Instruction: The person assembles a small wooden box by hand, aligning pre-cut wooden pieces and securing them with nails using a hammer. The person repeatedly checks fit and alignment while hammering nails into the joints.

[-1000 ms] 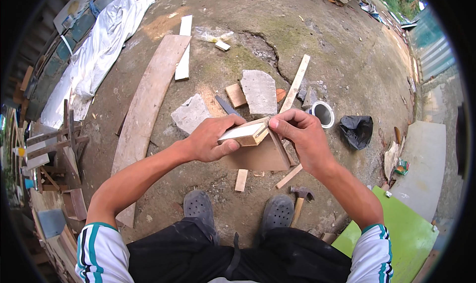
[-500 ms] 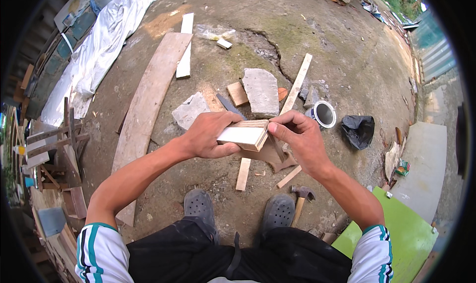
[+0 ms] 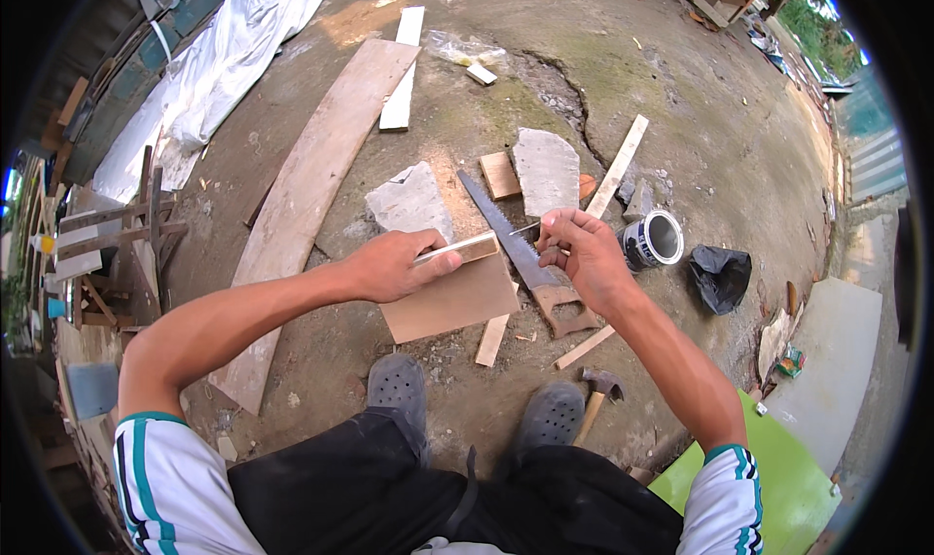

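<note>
- Clamping wooden block [image 3: 477, 251] in left hand [image 3: 404, 265], thumb near side, fingers beyond; brown panel [image 3: 448, 307] just below and right of left hand. Cannot tell if joined to block.
- Pinching thin nail-like rod [image 3: 526, 229] in right hand [image 3: 586, 260], thumb and fingertip together; rod pointing left toward block, apart from it.
- Possible drop: gripping slim rod by fingertips only; could slip and get lost near handsaw [image 3: 516, 239], on ground [image 3: 321, 351] below and between hands.
- Possible tilt: supporting block from left only, leaving right end free; could twist under a push from right hand's side.
- Possible nick: reaching down between hands, onto saw teeth.
- Possible stumble: stepping on hammer [image 3: 605, 384], below right hand, beside right shoe [image 3: 552, 417].
- Possible spill: knocking metal can [image 3: 634, 247], just right of right hand.
- Containers: can showing pale inner wall, cannot tell contents. Black plastic bag [image 3: 720, 278], farther right of right hand, crumpled; cannot see inside. Clear plastic [image 3: 467, 51], well ahead of left hand; contents unclear.
</note>
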Demonstrator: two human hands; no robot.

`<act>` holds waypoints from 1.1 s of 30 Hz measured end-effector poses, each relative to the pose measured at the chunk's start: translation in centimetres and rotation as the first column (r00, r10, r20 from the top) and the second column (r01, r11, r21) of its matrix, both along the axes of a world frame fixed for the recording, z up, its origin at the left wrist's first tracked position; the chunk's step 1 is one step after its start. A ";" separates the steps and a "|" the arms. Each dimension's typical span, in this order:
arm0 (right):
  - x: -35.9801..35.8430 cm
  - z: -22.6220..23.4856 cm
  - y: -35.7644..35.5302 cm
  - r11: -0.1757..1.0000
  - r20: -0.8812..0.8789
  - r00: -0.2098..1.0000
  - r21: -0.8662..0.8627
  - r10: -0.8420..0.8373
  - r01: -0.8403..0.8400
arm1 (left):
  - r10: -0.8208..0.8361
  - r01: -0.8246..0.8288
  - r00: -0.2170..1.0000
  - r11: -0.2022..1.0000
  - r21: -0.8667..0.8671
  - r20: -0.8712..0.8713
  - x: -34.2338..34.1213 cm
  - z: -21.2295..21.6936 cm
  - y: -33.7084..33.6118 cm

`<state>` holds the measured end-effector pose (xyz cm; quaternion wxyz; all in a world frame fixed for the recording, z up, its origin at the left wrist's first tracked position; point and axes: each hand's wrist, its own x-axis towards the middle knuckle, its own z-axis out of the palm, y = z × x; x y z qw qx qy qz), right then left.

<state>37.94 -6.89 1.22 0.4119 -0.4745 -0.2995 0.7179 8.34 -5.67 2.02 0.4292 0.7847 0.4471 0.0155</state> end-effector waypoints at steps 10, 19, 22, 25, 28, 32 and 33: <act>-5.2 -3.2 2.5 0.999 0.117 0.993 -0.011 -0.034 0.035 | 0.228 -0.224 0.973 0.972 0.068 -0.048 -5.9 -6.3 2.6; -8.6 -8.0 4.1 0.992 0.337 0.939 -0.121 0.065 -0.025 | 0.192 -0.195 0.951 0.981 0.008 -0.242 -7.4 -9.3 9.9; -9.3 -8.3 4.2 0.985 0.401 0.905 -0.142 0.144 -0.094 | 0.152 -0.161 0.951 0.987 -0.012 -0.269 -7.3 -10.1 11.6; -9.6 -8.0 3.7 0.976 0.515 0.831 -0.149 0.212 -0.156 | 0.153 -0.157 0.955 0.988 0.005 -0.255 -7.2 -11.5 12.4; -9.7 -7.6 3.3 0.973 0.569 0.790 -0.128 0.230 -0.191 | 0.166 -0.178 0.961 0.984 -0.032 -0.219 -7.8 -12.4 12.9; -8.6 -8.6 3.1 0.973 0.613 0.762 -0.057 0.210 -0.222 | 0.153 -0.182 0.961 0.977 -0.109 -0.231 -8.2 -12.3 12.6; -8.7 -8.8 3.3 0.980 0.615 0.766 -0.057 0.187 -0.193 | 0.143 -0.179 0.959 0.975 -0.133 -0.246 -8.4 -12.0 12.7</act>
